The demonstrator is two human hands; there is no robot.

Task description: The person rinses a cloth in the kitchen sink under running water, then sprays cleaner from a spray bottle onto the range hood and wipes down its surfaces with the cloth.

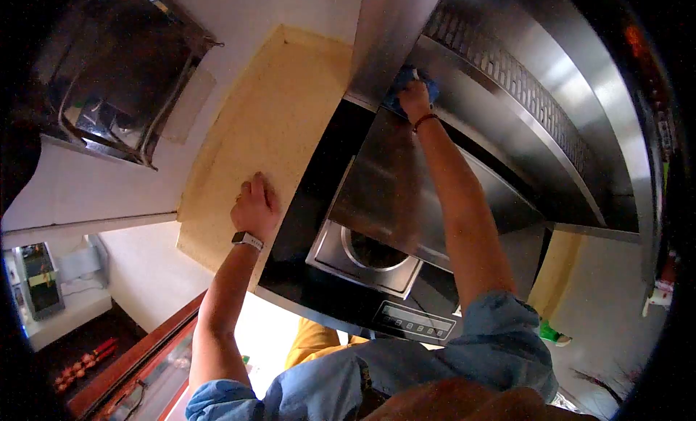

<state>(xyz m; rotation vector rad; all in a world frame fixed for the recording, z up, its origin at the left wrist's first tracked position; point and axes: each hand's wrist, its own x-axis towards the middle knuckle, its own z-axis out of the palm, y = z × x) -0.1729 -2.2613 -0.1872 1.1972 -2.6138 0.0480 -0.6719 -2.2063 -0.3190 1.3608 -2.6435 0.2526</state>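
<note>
Brown hair [457, 403]: nearest camera, before near edge of stove [297, 265]. My right hand [415, 101]: clenched around blue cloth [401, 79], arm extended over stove. Cloth position: beyond far end of stove, against steel range hood [500, 109]. My left hand [254, 205]: fingers slightly bent, gripping nothing, resting on yellow desk [275, 95] left of stove. Round burner [373, 251]: near half of stove. Control panel [415, 322]: near edge of stove.

The person wears a blue shirt [326, 381] with the sleeves [500, 323] rolled up; the trousers [313, 341] are mustard yellow; the left wrist [249, 248] has a squarish watch [247, 239]; the right wrist [420, 118], a thin dark-red bracelet [425, 122].
</note>
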